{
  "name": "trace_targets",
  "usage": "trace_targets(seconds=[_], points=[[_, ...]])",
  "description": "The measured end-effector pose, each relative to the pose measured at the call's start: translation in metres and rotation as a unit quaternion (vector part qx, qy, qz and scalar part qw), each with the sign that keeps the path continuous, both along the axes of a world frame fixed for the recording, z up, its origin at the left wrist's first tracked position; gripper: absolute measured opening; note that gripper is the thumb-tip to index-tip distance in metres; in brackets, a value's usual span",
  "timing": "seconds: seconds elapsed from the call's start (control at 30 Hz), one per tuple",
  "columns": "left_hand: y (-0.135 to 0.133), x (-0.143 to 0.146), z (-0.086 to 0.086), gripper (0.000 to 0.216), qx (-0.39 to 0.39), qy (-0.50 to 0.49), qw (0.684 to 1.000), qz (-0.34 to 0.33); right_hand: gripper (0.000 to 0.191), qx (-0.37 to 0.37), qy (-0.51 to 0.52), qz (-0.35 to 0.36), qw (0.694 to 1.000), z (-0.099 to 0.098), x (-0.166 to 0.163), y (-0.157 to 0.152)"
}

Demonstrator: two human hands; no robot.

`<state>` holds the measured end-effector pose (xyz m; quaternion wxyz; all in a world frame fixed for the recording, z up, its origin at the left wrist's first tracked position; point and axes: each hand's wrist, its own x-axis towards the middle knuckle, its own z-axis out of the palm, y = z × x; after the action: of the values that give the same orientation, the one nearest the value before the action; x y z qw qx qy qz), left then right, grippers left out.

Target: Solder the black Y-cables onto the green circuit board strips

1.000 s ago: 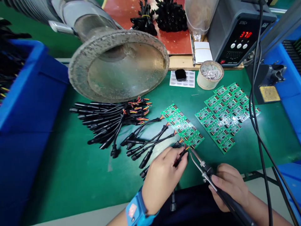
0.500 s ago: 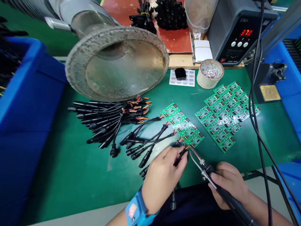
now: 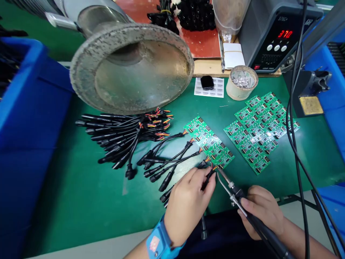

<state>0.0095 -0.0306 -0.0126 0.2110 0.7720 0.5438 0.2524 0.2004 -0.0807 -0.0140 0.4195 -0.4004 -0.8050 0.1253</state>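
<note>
Both hands were full, your left hand (image 3: 188,201) pinching a cable (image 3: 207,181) right off the board's (image 3: 208,142) near end, wires (image 3: 214,167) aimed at it, your right hand (image 3: 265,208) kinda farther out, gripping the iron (image 3: 237,193).

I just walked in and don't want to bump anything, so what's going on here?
A person's left hand pinches a black cable, its coloured wires at the near end of a row of green boards. The right hand holds a soldering iron, its tip close by those wires. More cables lie with wires at that row's left edge. A cable pile lies farther left, and other boards to the right.
</note>
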Motion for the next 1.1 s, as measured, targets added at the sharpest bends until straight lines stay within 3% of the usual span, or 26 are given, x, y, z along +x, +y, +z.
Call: trace_targets(seconds=[1.1], points=[[0.0008,-0.0029,0.0048,0.019,-0.004,0.019,1.0,-0.018,0.046,-0.008,0.01,-0.01,1.0,-0.0005,-0.0026,0.0001]])
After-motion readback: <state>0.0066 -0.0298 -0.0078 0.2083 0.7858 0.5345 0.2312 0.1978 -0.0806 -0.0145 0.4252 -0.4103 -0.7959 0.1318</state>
